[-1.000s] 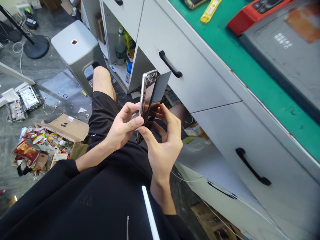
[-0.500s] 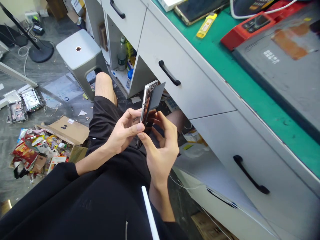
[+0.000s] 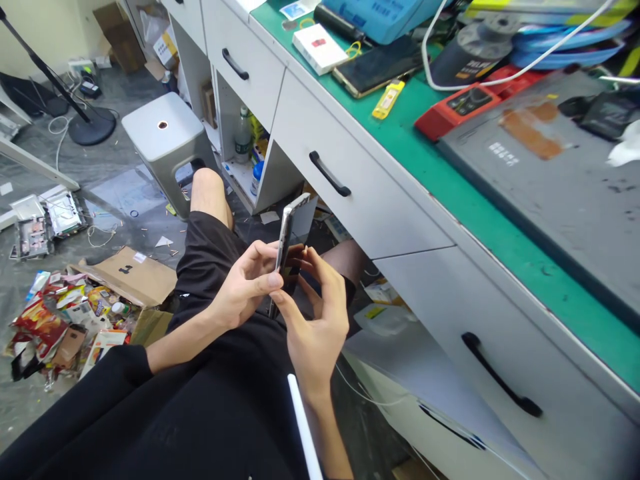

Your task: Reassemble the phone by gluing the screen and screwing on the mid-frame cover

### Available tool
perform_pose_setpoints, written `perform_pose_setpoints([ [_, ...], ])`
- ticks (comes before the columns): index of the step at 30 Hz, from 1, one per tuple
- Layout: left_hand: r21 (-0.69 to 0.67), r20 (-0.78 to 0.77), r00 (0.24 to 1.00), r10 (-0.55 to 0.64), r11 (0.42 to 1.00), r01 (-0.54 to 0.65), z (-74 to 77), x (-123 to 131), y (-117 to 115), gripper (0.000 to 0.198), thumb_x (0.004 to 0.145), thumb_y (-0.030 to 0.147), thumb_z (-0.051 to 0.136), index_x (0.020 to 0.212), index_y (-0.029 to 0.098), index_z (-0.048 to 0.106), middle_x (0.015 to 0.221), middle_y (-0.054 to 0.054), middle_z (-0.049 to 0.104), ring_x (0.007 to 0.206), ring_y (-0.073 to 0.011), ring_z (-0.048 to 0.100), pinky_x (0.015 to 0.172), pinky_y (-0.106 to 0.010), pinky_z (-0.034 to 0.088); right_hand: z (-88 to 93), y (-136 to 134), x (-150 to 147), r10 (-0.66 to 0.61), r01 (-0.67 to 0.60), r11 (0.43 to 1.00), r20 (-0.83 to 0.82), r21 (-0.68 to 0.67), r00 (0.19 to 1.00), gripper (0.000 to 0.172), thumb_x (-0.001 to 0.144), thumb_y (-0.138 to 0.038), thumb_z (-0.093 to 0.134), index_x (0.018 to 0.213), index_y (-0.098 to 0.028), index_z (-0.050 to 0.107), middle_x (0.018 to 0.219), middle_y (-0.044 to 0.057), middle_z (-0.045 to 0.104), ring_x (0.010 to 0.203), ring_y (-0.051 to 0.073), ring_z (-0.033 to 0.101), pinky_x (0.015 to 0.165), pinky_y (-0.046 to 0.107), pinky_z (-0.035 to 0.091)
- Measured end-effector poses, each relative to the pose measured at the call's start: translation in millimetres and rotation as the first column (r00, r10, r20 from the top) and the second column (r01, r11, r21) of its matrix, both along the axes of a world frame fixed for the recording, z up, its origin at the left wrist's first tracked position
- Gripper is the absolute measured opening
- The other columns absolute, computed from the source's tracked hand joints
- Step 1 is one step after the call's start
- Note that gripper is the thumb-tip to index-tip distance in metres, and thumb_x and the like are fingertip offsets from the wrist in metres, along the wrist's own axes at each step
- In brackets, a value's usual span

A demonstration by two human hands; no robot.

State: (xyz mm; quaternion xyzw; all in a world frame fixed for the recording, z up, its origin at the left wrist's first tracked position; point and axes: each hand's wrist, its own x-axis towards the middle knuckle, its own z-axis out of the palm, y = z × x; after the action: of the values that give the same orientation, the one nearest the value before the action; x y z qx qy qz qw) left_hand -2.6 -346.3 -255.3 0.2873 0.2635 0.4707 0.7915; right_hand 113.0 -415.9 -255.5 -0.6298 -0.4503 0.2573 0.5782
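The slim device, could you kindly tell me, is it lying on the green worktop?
No, the slim device is held up between the left hand and the right hand, apart from the green worktop.

Near the front edge of the green tabletop [image 3: 480, 213] lie a white box [image 3: 319, 50], dark phone [image 3: 380, 71] and yellow packet [image 3: 387, 101]; a grey stool [image 3: 169, 141] stands on the floor [image 3: 129, 232].

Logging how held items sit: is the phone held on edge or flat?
On edge: in the left hand, the phone shows its narrow side to the camera, its faces turned sideways.
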Motion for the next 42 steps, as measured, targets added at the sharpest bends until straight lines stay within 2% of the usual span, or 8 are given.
perform_pose_setpoints([
  [9,-0.023,0.015,1.0,-0.013,1.0,0.013,0.3,-0.7,-1.1,0.053,0.075,0.047,0.109,0.1,0.024,0.069,0.139,-0.008,0.079,0.132,-0.03,0.077,0.113,-0.041,0.059,3.4,-1.5,-1.0,-0.005,0.005,1.0,0.018,0.011,1.0,0.069,0.096,-0.049,0.094,0.159,-0.036,0.069,0.154,0.009,0.071,0.139,0.028,0.075,0.113,0.048,0.07],
  [13,-0.019,0.024,1.0,-0.02,1.0,0.02,-0.4,-1.1,-0.8,0.05,0.077,0.045,0.108,0.102,0.023,0.07,0.143,-0.01,0.078,0.136,-0.0308,0.076,0.115,-0.042,0.059,2.9,-2.2,-0.5,-0.002,0.002,1.0,0.008,0.009,1.0,0.07,0.095,-0.047,0.094,0.159,-0.038,0.068,0.154,0.008,0.071,0.139,0.027,0.075,0.114,0.046,0.07],
  [17,-0.021,0.027,0.999,-0.032,0.999,0.033,-0.1,-1.6,-1.4,0.048,0.077,0.043,0.107,0.101,0.023,0.071,0.148,-0.011,0.077,0.141,-0.0339,0.074,0.119,-0.046,0.058,1.7,-3.2,0.4,-0.004,0.004,1.0,0.013,0.002,1.0,0.07,0.096,-0.048,0.094,0.16,-0.038,0.068,0.155,0.008,0.07,0.141,0.029,0.074,0.114,0.05,0.07],
  [21,-0.027,0.03,0.999,-0.031,0.999,0.032,-1.0,-1.8,-2.1,0.048,0.076,0.042,0.107,0.102,0.023,0.071,0.15,-0.01,0.076,0.144,-0.0336,0.072,0.122,-0.045,0.056,0.5,-4.2,0.9,-0.002,0.002,1.0,0.021,0.007,1.0,0.071,0.096,-0.047,0.093,0.161,-0.039,0.067,0.155,0.009,0.069,0.141,0.03,0.074,0.115,0.052,0.069],
  [42,-0.031,0.037,0.997,-0.067,0.997,0.068,-2.1,-2.4,-2.9,0.05,0.073,0.04,0.107,0.104,0.022,0.072,0.154,-0.012,0.074,0.146,-0.0362,0.071,0.126,-0.049,0.052,-4.0,-8.6,2.5,0.027,-0.029,0.999,0.046,0.043,0.999,0.072,0.101,-0.037,0.089,0.167,-0.043,0.06,0.161,0.006,0.065,0.145,0.029,0.071,0.123,0.054,0.064],
])
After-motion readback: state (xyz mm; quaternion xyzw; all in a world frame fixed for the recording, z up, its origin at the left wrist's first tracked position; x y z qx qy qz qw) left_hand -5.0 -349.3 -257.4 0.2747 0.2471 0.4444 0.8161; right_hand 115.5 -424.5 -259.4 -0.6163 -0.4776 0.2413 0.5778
